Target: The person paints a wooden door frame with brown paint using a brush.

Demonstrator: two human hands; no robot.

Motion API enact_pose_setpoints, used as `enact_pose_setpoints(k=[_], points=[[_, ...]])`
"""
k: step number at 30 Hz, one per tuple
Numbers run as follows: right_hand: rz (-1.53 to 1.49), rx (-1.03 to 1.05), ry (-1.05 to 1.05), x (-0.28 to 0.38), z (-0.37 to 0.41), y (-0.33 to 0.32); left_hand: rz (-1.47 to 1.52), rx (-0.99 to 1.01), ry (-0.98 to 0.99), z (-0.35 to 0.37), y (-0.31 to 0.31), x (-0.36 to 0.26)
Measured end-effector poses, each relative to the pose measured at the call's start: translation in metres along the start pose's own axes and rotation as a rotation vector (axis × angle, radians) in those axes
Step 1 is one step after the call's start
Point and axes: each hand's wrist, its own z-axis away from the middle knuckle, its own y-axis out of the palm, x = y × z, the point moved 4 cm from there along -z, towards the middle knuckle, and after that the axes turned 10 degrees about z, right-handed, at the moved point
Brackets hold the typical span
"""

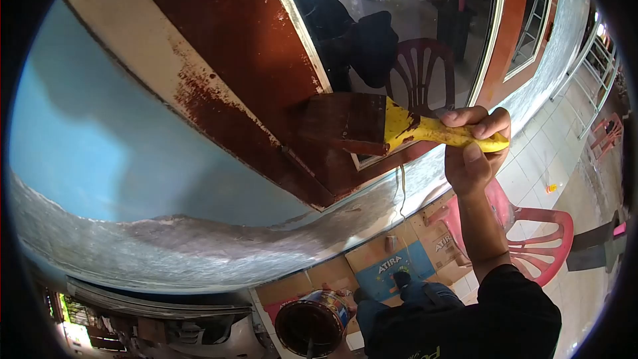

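My right hand (476, 149) is closed around the yellow handle of a wide paintbrush (415, 127). The brush's broad head, coated in dark brown paint, lies over the lower corner of the window frame (242, 50); whether the bristles press on the wood is hard to tell. Brown paint covers much of the frame, while a pale strip on its outer left side is only partly coated. Low in the view, my left hand (343, 294), mostly hidden, grips a paint can (342, 306). Dark paint and a thin stick or handle show inside the can.
A blue wall (73, 139) with a bare grey lower band surrounds the frame. Window glass (425, 20) reflects a person and a chair. Below are flattened cardboard (365, 252), a red plastic chair (548, 226) and floor tiles. A metal ladder (588, 70) stands at right.
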Motion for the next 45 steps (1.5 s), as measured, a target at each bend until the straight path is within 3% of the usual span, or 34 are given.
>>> enact_pose_setpoints(k=[10,15,33,36,39,45], points=[[0.005,0.126,-0.124,0.010,-0.005,0.000,0.067,0.012,-0.131,-0.016,-0.007,-0.005],[0.017,0.135,-0.139,0.010,-0.007,-0.007,0.122,-0.119,-0.023,-0.026,0.013,0.004],[0.069,0.145,-0.119,0.012,-0.013,-0.001,0.026,0.001,0.140,-0.032,0.020,0.012],[-0.073,0.160,-0.099,0.014,-0.015,0.002,0.119,-0.032,0.053,-0.032,0.019,0.015],[0.065,0.200,-0.132,0.011,-0.014,0.003,0.160,-0.050,-0.005,-0.032,0.012,0.010],[0.033,0.117,-0.075,0.009,-0.012,-0.008,0.093,0.002,0.127,-0.027,0.011,0.009]])
